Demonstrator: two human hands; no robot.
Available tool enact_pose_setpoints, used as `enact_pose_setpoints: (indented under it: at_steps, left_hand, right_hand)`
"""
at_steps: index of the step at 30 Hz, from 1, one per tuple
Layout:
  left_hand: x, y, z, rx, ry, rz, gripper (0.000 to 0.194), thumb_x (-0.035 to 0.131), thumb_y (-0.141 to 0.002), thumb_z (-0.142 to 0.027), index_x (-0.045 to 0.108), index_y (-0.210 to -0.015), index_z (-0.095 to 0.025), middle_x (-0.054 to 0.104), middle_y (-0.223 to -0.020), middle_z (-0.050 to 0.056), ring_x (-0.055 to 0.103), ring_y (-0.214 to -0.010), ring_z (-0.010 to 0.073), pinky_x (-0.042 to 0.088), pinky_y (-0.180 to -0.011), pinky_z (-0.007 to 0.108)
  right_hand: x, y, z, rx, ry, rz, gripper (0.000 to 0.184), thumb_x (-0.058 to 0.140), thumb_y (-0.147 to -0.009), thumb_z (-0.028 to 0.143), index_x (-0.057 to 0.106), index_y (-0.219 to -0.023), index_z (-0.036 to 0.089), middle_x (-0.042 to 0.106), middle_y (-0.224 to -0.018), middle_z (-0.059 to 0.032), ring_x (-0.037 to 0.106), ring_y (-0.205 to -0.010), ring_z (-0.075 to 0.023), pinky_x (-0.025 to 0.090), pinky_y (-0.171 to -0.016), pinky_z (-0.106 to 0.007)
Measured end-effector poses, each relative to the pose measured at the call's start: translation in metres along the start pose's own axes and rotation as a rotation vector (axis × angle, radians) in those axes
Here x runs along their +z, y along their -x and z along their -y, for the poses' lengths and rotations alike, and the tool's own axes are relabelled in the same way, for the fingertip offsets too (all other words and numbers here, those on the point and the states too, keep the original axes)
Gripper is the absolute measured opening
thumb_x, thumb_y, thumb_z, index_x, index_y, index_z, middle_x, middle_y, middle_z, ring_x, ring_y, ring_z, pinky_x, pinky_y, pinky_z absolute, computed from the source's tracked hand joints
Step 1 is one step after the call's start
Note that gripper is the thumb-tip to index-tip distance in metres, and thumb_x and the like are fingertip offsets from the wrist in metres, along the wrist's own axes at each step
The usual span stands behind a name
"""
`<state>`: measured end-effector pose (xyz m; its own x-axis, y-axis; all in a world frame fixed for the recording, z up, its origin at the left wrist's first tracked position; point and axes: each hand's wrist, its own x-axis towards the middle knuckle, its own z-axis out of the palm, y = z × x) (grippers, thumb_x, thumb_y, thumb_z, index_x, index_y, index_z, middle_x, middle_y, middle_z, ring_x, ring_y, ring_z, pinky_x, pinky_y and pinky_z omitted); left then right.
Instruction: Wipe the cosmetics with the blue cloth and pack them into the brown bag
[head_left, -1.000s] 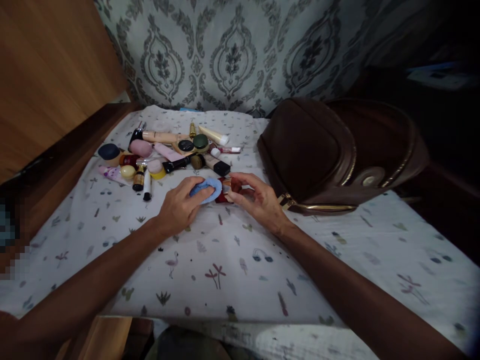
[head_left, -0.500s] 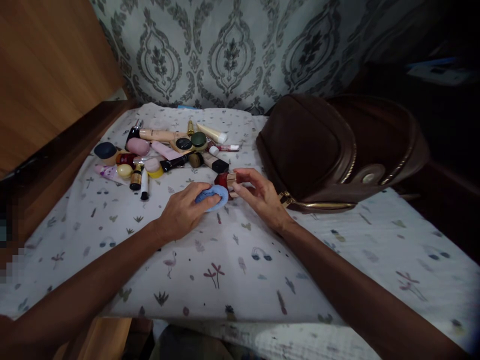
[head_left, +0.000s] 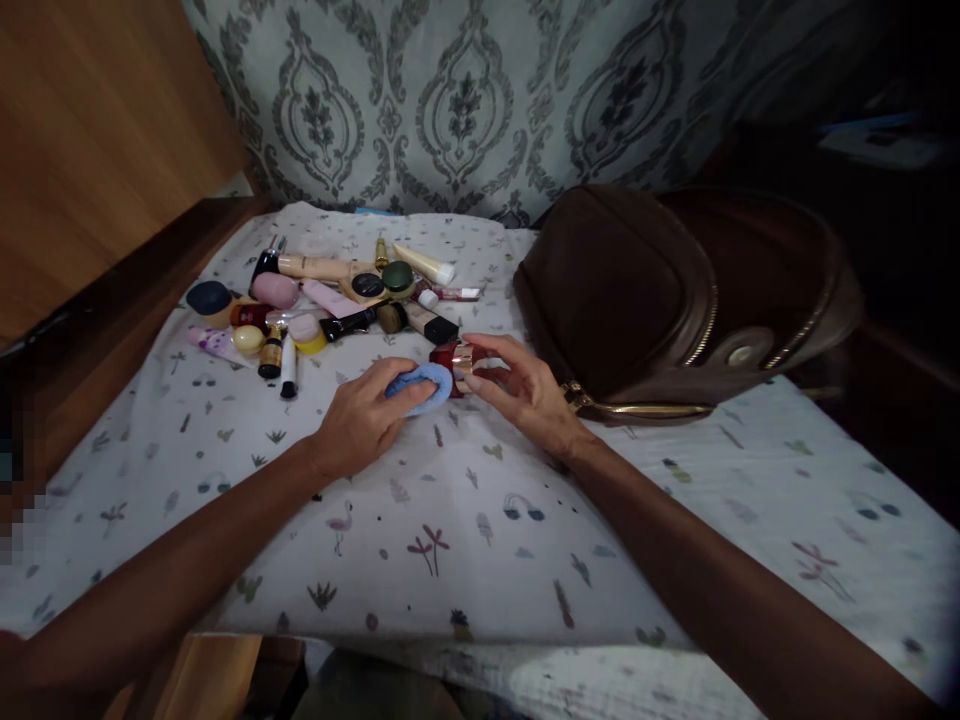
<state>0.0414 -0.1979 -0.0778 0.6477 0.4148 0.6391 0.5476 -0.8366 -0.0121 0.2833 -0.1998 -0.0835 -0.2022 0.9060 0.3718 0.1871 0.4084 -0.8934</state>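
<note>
My left hand (head_left: 358,418) is closed around a folded light-blue cloth pad (head_left: 429,390), its thumb lying on top. Against the pad's far right side is a small dark-red bottle (head_left: 443,356), partly hidden behind it. The bottle has a shiny rose-gold cap (head_left: 463,360), which my right hand (head_left: 529,392) pinches between thumb and fingers. Both hands are close together over the middle of the patterned white sheet (head_left: 487,560). Just beyond them lies a flat bottle with a black cap (head_left: 433,324).
Many cosmetics lie in a cluster at the back left, among them a pink egg-shaped sponge (head_left: 276,290), a green-lidded jar (head_left: 397,277) and a cream tube (head_left: 424,264). A brown leather bag (head_left: 615,300) with gold zips stands at the right, near my right hand. Behind is a patterned curtain (head_left: 465,110).
The bottle first moved out from behind the pad and tilted, showing more of its red body. It has since turned in my right fingers; the pad shifted slightly against it.
</note>
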Motion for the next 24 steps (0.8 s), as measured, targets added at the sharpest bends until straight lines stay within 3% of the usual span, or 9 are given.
enact_pose_setpoints:
  at_steps: [9,16,24]
  left_hand:
    - [-0.0007,0.0013,0.0016,0.028,-0.048,-0.042,0.029,0.042,-0.095,-0.013,0.059,-0.118,-0.020,0.059,-0.114,0.014,0.061,-0.100,0.0226,0.057,-0.068,0.031]
    - [0.0010,0.0011,0.0011,0.055,-0.038,-0.004,0.028,0.042,-0.095,-0.011,0.059,-0.115,-0.021,0.060,-0.112,0.012,0.061,-0.099,0.0218,0.057,-0.067,0.030]
    - [0.0021,0.0014,0.0004,0.040,-0.028,-0.006,0.030,0.043,-0.093,-0.008,0.060,-0.114,-0.020,0.060,-0.112,0.012,0.061,-0.098,0.0217,0.057,-0.066,0.030]
  right_hand:
    - [0.0083,0.0030,0.0014,0.149,-0.093,-0.051,0.047,0.071,-0.081,0.056,0.064,-0.113,0.022,0.067,-0.100,-0.0051,0.065,-0.099,-0.0221,0.058,-0.086,-0.038]
    - [0.0077,0.0014,0.0009,0.180,-0.059,-0.069,0.042,0.067,-0.084,0.054,0.062,-0.110,0.021,0.067,-0.096,-0.0043,0.064,-0.088,-0.0191,0.056,-0.074,-0.033]
    - [0.0061,0.0018,0.0026,0.140,0.003,-0.085,0.041,0.067,-0.085,0.052,0.064,-0.112,0.021,0.064,-0.112,-0.0095,0.062,-0.106,-0.0250,0.057,-0.085,-0.040]
